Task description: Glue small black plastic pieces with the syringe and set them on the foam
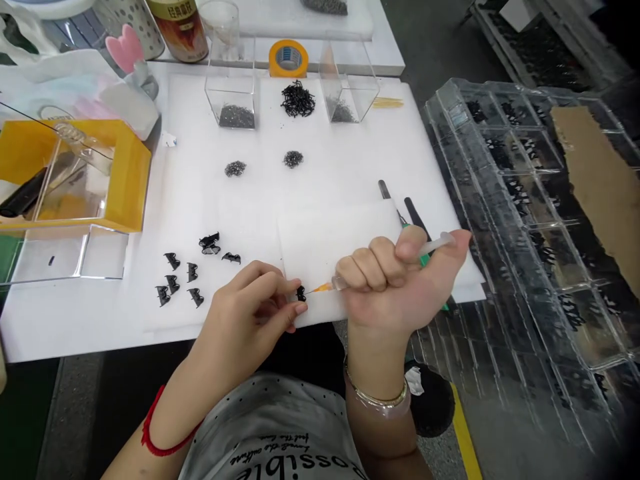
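Observation:
My left hand (255, 303) pinches a small black part (301, 293) between thumb and index finger at the table's front edge. My right hand (395, 277) is wrapped round a clear syringe (433, 247), the thumb on its plunger end. The syringe's orange needle tip (321, 288) points left, and its thin needle reaches the black part or ends right beside it. To the left of my left hand, several black clip-like pieces (193, 271) lie on the white sheet (250, 213). Higher up are two small piles of tiny dark bits (235, 168) (293, 159).
Two clear boxes (231, 100) (350, 87), a black heap (298, 100) and orange tape (289, 59) stand at the back. Tweezers (416, 215) lie beyond my right hand. Stacked compartment trays (540, 200) fill the right; a yellow box (127, 180) is left.

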Motion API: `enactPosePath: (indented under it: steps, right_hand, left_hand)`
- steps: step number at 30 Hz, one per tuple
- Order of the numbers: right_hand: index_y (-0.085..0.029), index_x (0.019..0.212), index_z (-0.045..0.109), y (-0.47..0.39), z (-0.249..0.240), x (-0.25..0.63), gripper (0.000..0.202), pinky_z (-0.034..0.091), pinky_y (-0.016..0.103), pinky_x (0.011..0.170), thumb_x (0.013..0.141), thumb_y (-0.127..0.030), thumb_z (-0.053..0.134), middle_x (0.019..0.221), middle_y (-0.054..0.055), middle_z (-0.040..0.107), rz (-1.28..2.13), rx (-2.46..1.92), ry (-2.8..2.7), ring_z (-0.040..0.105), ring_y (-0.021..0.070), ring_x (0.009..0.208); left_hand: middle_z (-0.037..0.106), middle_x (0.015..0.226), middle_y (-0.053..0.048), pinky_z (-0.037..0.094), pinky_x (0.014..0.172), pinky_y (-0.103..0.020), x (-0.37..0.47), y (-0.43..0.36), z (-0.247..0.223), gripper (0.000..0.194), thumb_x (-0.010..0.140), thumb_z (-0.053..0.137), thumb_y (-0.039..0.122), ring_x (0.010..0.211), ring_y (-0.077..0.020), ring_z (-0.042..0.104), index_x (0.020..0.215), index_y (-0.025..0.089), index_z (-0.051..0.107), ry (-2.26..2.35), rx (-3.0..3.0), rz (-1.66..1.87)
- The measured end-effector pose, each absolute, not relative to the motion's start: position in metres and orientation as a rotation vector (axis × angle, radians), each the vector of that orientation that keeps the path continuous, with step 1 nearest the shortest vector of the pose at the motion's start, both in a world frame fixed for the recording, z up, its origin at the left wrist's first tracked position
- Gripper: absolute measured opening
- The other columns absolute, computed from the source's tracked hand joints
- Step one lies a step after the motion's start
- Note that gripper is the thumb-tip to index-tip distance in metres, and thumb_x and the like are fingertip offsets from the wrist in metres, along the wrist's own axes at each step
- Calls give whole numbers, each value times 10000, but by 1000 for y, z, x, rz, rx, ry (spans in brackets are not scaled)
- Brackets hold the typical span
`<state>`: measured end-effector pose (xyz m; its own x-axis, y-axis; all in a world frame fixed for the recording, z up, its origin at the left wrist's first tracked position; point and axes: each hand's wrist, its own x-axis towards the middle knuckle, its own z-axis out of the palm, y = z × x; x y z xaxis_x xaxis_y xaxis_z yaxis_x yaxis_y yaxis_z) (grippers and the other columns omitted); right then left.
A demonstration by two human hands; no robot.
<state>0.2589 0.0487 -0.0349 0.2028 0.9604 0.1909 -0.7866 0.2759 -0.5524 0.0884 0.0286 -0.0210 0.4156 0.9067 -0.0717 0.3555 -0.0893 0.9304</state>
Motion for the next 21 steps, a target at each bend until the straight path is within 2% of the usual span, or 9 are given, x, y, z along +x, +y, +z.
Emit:
enactPosePath:
  steps: [4,13,18,21]
  right_hand:
    - [-225,668,692,46,-38,260,654,133,198,286,873,-713,307,381,-102,132,1186,-363,-543,40,51,296]
    - [-255,690,685,43,-30,257,622,137,202,303,864,-721,313,394,-98,97,1194,-519,-494,31,70,317]
    - [-253,750,680,42,-29,257,531,161,203,313,896,-627,332,400,-106,89,1223,-518,-488,15,76,320]
    - [-264,751,673,42,-30,258,518,177,201,313,874,-650,349,399,-108,83,1237,-548,-483,9,80,319]
  left_hand:
    - [543,896,-17,540,477,-159,88,28,-20,79,836,596,82,531,-47,615,816,158,597,1133,1664,682]
    - [544,910,-19,541,488,-143,86,28,-21,92,840,591,71,554,-42,618,847,161,609,1111,1659,683]
    - [549,910,-15,544,490,-136,86,28,-22,93,841,588,63,546,-36,620,837,154,608,1113,1674,694]
    - [555,914,-16,539,488,-129,86,27,-22,80,836,598,67,538,-30,617,833,146,608,1111,1685,707]
